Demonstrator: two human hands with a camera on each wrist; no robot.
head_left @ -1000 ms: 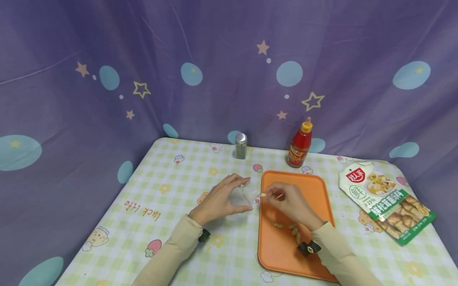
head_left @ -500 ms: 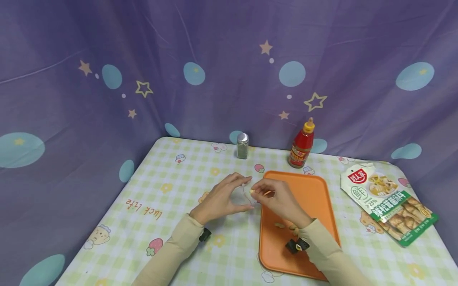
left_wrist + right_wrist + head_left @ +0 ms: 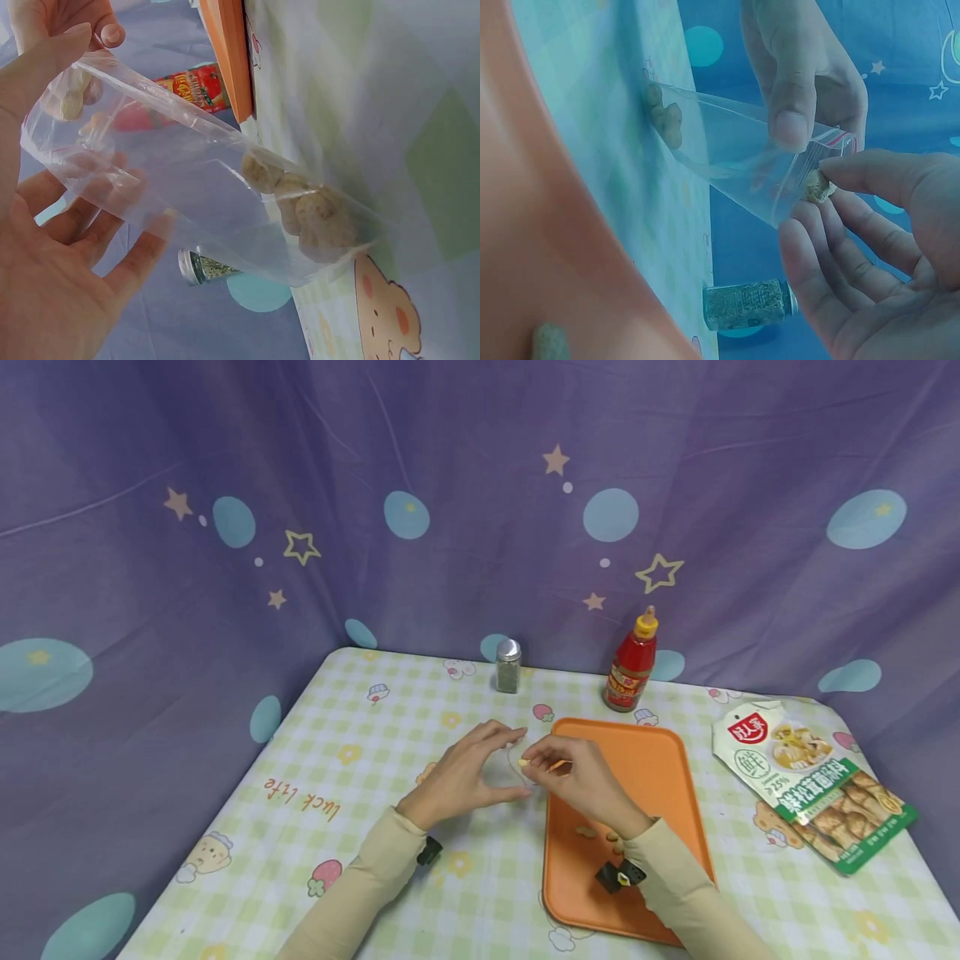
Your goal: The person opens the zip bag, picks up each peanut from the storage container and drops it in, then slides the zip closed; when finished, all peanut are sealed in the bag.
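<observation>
My left hand (image 3: 459, 781) holds a clear zip bag (image 3: 202, 172) by its mouth, thumb on one side and fingers on the other. Several peanuts (image 3: 319, 217) lie at the bottom of the bag, which is near the tablecloth. Between thumb and fingertips my right hand (image 3: 588, 781) pinches another peanut (image 3: 819, 186), right at the bag's mouth; the left wrist view shows this peanut through the film. More peanuts (image 3: 586, 832) lie on the orange tray (image 3: 652, 768) under the right forearm, partly hidden by the wrist camera.
Behind the hands stand a spice shaker (image 3: 507, 667) with a metal cap and a red sauce bottle (image 3: 630, 668) with a yellow cap. A printed mushroom pouch (image 3: 813, 785) lies right of the tray. A purple curtain (image 3: 465, 485) hangs along the table's back and side.
My right hand has moved left from over the tray to the bag's mouth, carrying the peanut. My left hand has stayed almost still with the bag.
</observation>
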